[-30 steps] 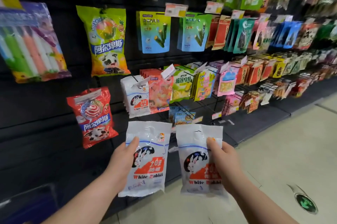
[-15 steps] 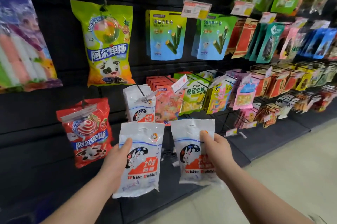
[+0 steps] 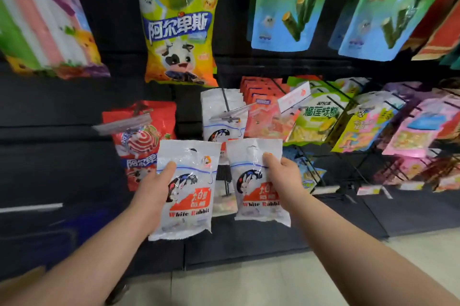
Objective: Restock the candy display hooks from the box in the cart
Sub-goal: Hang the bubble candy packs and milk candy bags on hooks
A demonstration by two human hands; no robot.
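My left hand (image 3: 153, 191) grips one white White Rabbit candy bag (image 3: 189, 196) by its left edge, thumb on the front. My right hand (image 3: 281, 178) grips a second White Rabbit bag (image 3: 251, 181) by its right edge. Both bags are upright, side by side, just below and in front of a display hook (image 3: 227, 106) that carries more White Rabbit bags (image 3: 220, 116). The hang holes at the tops of the held bags are visible. The box and the cart are out of view.
A red lollipop bag (image 3: 139, 136) hangs left of the hook, a yellow-green lollipop bag (image 3: 179, 19) above it. Orange, green and pink snack packs (image 3: 316, 116) hang on hooks to the right. Dark base shelf (image 3: 249, 243) and pale floor (image 3: 249, 285) lie below.
I have moved closer to the display. Both hands have carried their bags up and forward toward the White Rabbit hook; the grips are unchanged.
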